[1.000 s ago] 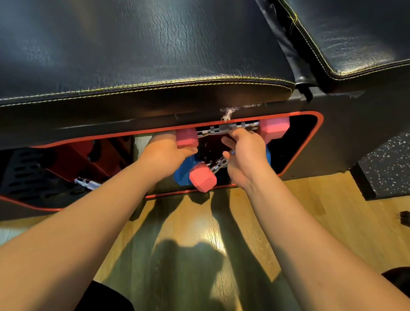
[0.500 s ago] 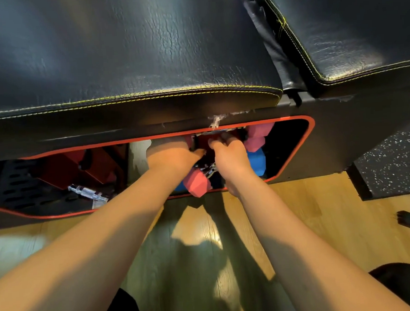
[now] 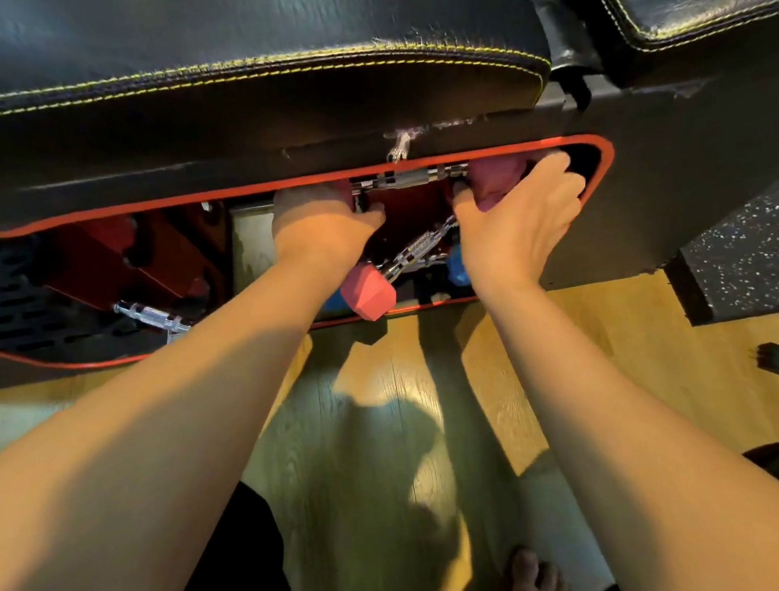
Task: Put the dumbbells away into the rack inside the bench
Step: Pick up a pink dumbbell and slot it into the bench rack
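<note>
1. Up at the top of the red-trimmed opening [image 3: 460, 155] in the bench's side, both hands are gripping one pink dumbbell [image 3: 408, 178] that is lying level just under the upper edge.
2. Left hand [image 3: 322, 228] is closing around the dumbbell's left head, which is almost wholly hidden under the curled fingers.
3. Right hand [image 3: 519, 219] is wrapping the right pink head, thumb beneath and fingers spreading over its top and far side.
4. Between the hands, the knurled chrome handle is showing bare.
5. Below it, a second pink dumbbell [image 3: 371, 293] is sitting tilted inside the bench, its near hexagonal head poking out at the lower edge of the opening and its chrome bar running up and to the right.
6. Blue dumbbell heads [image 3: 458, 269] are peeking out low in the compartment, beside the right wrist.
7. Further left, a red rack [image 3: 143, 263] is standing inside, with a loose chrome bar [image 3: 151, 314] lying near its base.
8. Black padded bench cushions [image 3: 218, 38] with yellow stitching are lying above the opening; wooden floor [image 3: 389, 435] is spreading below.
9. No readable writing is showing anywhere.
</note>
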Demonstrator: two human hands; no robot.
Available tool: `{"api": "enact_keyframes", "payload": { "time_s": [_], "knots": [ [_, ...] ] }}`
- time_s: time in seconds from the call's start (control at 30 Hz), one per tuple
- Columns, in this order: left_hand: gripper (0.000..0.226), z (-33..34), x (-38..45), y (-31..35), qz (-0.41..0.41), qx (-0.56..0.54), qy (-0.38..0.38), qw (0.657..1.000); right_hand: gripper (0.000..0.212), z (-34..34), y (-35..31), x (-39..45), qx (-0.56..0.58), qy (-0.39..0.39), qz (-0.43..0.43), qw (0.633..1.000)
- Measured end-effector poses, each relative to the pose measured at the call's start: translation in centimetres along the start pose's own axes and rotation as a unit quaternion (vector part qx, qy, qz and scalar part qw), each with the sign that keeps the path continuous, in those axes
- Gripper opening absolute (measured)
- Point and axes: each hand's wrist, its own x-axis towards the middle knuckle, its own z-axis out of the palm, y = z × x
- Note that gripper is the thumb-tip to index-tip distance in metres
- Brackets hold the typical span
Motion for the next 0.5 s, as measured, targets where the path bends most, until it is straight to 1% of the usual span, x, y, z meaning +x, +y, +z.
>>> {"api": "enact_keyframes", "payload": {
  "time_s": [0.07, 0.1, 0.13, 0.17, 0.23, 0.3, 0.4, 0.5],
  "knots": [
    [0.06, -0.1, -0.1, 0.1, 0.007, 0.004, 0.007, 1.0, 0.09, -0.1, 0.4, 1.1, -0.057, -0.038, -0.019, 0.997],
    [0.06, -0.2, -0.2, 0.1, 0.011, 0.004, 0.01, 1.0, 0.094, 0.0, 0.6, 1.7, -0.072, -0.066, -0.027, 0.995],
    [0.06, -0.2, -0.3, 0.1, 0.015, 0.004, 0.014, 1.0, 0.092, 0.1, 0.7, 2.4, -0.08, -0.107, -0.028, 0.991],
    [0.06, -0.2, -0.4, 0.1, 0.019, 0.003, 0.018, 1.0, 0.084, 0.5, 0.9, 3.1, -0.067, -0.155, -0.025, 0.985],
    [0.06, -0.3, -0.6, 0.1, 0.023, 0.001, 0.025, 0.999, 0.065, 0.8, 0.9, 3.8, 0.024, -0.246, 0.012, 0.969],
    [0.06, -0.4, -0.8, 0.1, 0.022, -0.001, 0.031, 0.999, 0.061, 1.1, 0.9, 4.1, 0.095, -0.262, 0.045, 0.959],
    [0.057, -0.3, -0.8, 0.1, 0.021, -0.032, 0.028, 0.999, 0.045, 0.8, 1.0, 4.0, 0.1, -0.266, 0.041, 0.958],
    [0.054, -0.1, -0.8, 0.1, 0.03, -0.046, 0.026, 0.998, 0.047, 0.8, 1.4, 4.3, 0.114, -0.247, 0.036, 0.962]
  ]
}}
